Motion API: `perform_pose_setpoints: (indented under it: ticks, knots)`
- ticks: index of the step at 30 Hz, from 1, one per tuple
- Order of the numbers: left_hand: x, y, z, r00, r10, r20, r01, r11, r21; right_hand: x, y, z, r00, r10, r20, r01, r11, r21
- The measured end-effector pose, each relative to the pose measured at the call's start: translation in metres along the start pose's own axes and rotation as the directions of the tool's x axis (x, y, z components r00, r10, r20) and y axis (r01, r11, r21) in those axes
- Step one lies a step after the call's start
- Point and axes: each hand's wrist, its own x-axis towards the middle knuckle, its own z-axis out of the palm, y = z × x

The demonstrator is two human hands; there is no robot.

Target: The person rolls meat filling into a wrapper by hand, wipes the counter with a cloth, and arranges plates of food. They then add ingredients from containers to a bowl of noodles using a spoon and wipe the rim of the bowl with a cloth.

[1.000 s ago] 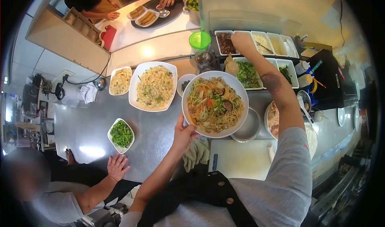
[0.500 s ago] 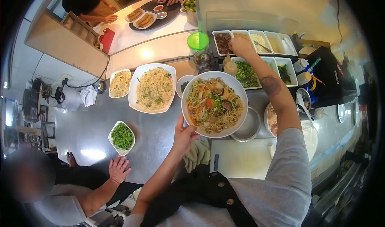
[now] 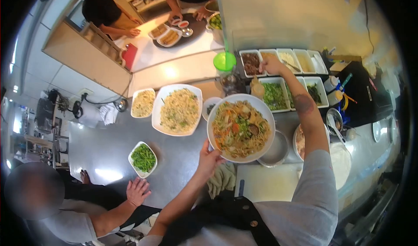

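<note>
My left hand (image 3: 210, 159) grips the near rim of a large white bowl (image 3: 210, 130) and holds it above the counter. Stir-fried noodles (image 3: 240, 128) with vegetables, mushroom and chopped greens fill the bowl. Above the row of topping tubs, my right hand (image 3: 271, 65) has its fingertips bunched at the right side of the tub of dark brown bits (image 3: 251, 64). Whatever those fingers hold, if anything, is too small to make out. Just below that hand stand a squeeze bottle (image 3: 257, 88) and a tub of chopped green onion (image 3: 273, 94).
Fried rice fills a large white dish (image 3: 197, 111) and a smaller one (image 3: 150, 113). Cooked greens (image 3: 143, 157) sit near a co-worker's hand (image 3: 138, 192). A metal bowl (image 3: 281, 152) and cutting board (image 3: 265, 180) lie beneath my arms. People stand behind the pass counter (image 3: 150, 78).
The view has shifted, so everything sits lower and further right. My right fingertips are slightly raised at the brown tub. On the far tray, a second red sauce dish shows beside a person's hand.
</note>
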Motion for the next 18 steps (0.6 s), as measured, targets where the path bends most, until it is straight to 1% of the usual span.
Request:
perform_pose_setpoints:
  ticks: [1, 2, 3, 4, 5, 6, 7, 8, 9, 10, 11, 13, 14, 16, 18]
  knots:
    - [-0.002, -0.003, -0.001, 1.0, 0.025, -0.001, -0.024, 1.0, 0.011, -0.006, -0.009, -0.004, 0.999, 0.035, 0.01, -0.035, 0.999, 0.036]
    - [-0.001, -0.005, 0.0, 1.0, 0.024, -0.005, -0.024, 0.999, -0.036, -0.012, -0.019, -0.009, 0.998, 0.067, 0.015, -0.068, 0.995, 0.068]
    - [0.001, -0.004, 0.0, 1.0, 0.027, -0.002, -0.027, 0.996, -0.08, -0.012, -0.017, -0.01, 0.996, 0.09, 0.016, -0.091, 0.993, 0.076]
    - [-0.001, -0.004, -0.002, 0.998, 0.064, 0.015, -0.063, 0.996, -0.065, -0.007, -0.011, -0.009, 0.993, 0.115, 0.011, -0.116, 0.99, 0.083]
    - [-0.003, -0.005, -0.002, 0.999, 0.042, 0.012, -0.041, 0.999, -0.022, -0.003, -0.008, -0.01, 0.994, 0.102, -0.03, -0.1, 0.992, 0.078]
    - [-0.001, 0.0, 0.001, 1.0, 0.013, 0.008, -0.013, 1.0, 0.02, -0.004, -0.01, -0.013, 0.994, 0.05, -0.095, -0.042, 0.995, 0.086]
    - [0.0, 0.002, 0.002, 1.0, 0.021, 0.02, -0.022, 0.999, 0.029, -0.007, -0.009, -0.013, 0.99, 0.006, -0.141, 0.008, 0.995, 0.096]
    - [0.0, 0.002, 0.003, 1.0, 0.014, 0.011, -0.014, 1.0, -0.017, -0.008, -0.006, -0.019, 0.989, 0.01, -0.148, 0.004, 0.995, 0.095]
    - [-0.003, 0.0, 0.003, 1.0, 0.0, -0.001, 0.0, 0.998, -0.065, -0.014, -0.02, -0.031, 0.985, -0.036, -0.168, 0.046, 0.997, 0.062]
    - [-0.003, -0.003, 0.001, 1.0, -0.02, -0.003, 0.019, 0.998, -0.065, -0.024, -0.035, -0.041, 0.982, -0.075, -0.175, 0.082, 0.996, 0.031]
    - [0.001, -0.005, -0.002, 1.0, 0.002, 0.016, -0.001, 0.999, -0.042, -0.032, -0.05, -0.052, 0.985, 0.005, -0.171, -0.012, 0.999, -0.042]
    - [0.006, -0.006, -0.004, 0.999, 0.044, 0.024, -0.043, 0.999, -0.027, -0.048, -0.069, -0.066, 0.98, -0.092, -0.179, 0.099, 0.995, 0.031]
    - [0.006, -0.008, -0.003, 0.998, 0.055, 0.006, -0.055, 0.998, -0.037, -0.065, -0.089, -0.073, 0.986, -0.064, -0.154, 0.071, 0.997, 0.038]
    - [0.004, -0.004, 0.0, 1.0, 0.025, 0.003, -0.025, 0.999, -0.036, -0.098, -0.122, -0.073, 0.996, -0.02, -0.084, 0.024, 0.998, 0.053]
    - [0.002, -0.002, -0.002, 0.998, 0.025, 0.053, -0.023, 0.999, -0.049, -0.131, -0.145, -0.056, 0.989, -0.107, -0.104, 0.12, 0.985, 0.121]
